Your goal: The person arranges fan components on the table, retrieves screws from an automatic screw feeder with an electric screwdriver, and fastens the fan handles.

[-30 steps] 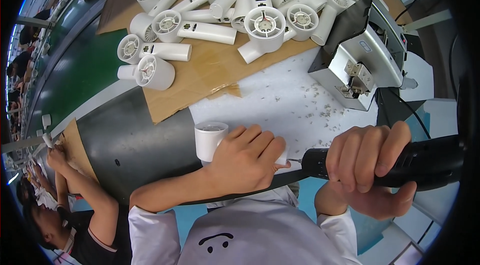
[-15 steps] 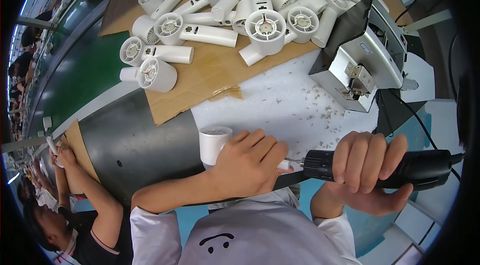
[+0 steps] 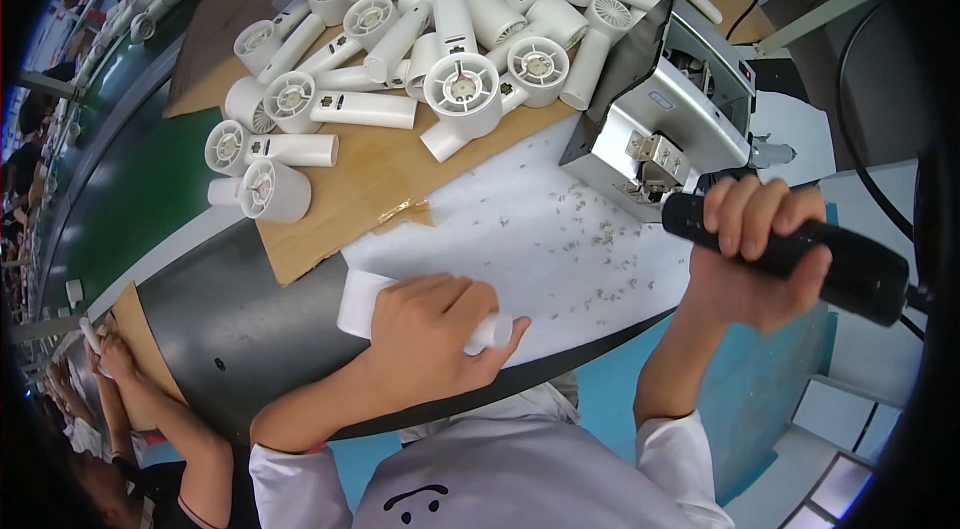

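Observation:
My left hand [image 3: 430, 329] is wrapped round the handle of a white handheld fan housing [image 3: 360, 304], near the table's front edge. The round head sticks out left of my fingers, and the handle's end shows by my thumb; most of the handle is hidden. My right hand [image 3: 755, 239] grips a black electric screwdriver [image 3: 860, 274], raised on the right. The screwdriver's front end is beside the metal screw feeder [image 3: 665, 154], apart from the fan housing. Whether its bit touches the feeder, I cannot tell.
Many similar white fan housings [image 3: 462, 89] are heaped on cardboard [image 3: 300, 239] at the back. Tiny screws [image 3: 590, 249] lie scattered over a white sheet [image 3: 470, 249]. A dark mat [image 3: 210, 299] covers the left. Another person's arm [image 3: 175, 409] is at lower left. Cables hang at right.
The screwdriver has come off the fan handle and moved up and away to the feeder in my right hand. My left hand has tilted the housing and shifted slightly left.

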The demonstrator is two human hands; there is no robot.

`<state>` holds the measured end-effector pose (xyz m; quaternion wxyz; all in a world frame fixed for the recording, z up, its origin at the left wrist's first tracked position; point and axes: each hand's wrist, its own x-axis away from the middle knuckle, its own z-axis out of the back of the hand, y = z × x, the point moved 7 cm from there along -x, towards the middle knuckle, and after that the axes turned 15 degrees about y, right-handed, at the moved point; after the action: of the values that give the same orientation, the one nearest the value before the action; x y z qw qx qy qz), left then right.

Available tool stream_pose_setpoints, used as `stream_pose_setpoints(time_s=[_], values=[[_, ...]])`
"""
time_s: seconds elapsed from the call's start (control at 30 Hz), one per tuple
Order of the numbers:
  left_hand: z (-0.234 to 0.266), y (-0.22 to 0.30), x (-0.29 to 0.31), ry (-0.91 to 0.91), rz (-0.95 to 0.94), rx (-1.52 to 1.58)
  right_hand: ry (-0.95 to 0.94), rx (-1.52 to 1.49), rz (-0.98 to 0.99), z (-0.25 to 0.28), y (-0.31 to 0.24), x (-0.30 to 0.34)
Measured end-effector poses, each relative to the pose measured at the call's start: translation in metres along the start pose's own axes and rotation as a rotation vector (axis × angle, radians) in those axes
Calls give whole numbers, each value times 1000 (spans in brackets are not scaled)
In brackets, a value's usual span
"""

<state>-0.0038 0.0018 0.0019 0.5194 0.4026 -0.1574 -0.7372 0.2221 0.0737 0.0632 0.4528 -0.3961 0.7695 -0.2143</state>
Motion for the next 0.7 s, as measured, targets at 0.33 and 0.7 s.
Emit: stream_pose_setpoints(time_s=[0.33, 0.7], values=[[2, 0, 1, 118, -77, -50, 134, 303, 9, 0, 29, -21], [2, -3, 6, 71, -90, -63, 169, -171, -422, -5, 41, -2]])
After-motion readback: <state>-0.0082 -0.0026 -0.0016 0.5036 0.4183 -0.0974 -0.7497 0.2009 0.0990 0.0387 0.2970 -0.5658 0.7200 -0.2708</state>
